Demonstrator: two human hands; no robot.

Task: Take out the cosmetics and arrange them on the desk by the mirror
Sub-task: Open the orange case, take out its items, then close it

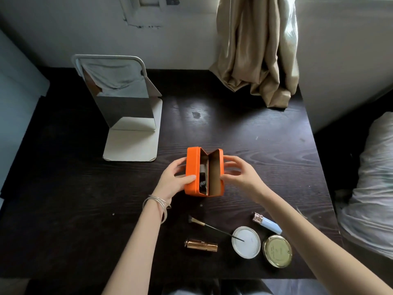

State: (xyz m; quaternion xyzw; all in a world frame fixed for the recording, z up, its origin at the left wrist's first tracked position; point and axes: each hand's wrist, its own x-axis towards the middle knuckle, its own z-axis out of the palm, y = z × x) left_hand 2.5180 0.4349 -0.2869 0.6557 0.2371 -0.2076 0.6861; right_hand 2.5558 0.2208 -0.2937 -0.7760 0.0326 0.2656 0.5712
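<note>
Head view: both hands' fingers grip open orange case (192,171); gold compact (277,251) lettering unreadable.

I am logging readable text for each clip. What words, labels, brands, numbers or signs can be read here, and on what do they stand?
None can be read.
Gold round compact: faint print on its lid, too small and blurred to read.
White round lid: a faint mark, not readable.
Orange case, gold tube, blue tube, mirror: no text visible.
</note>
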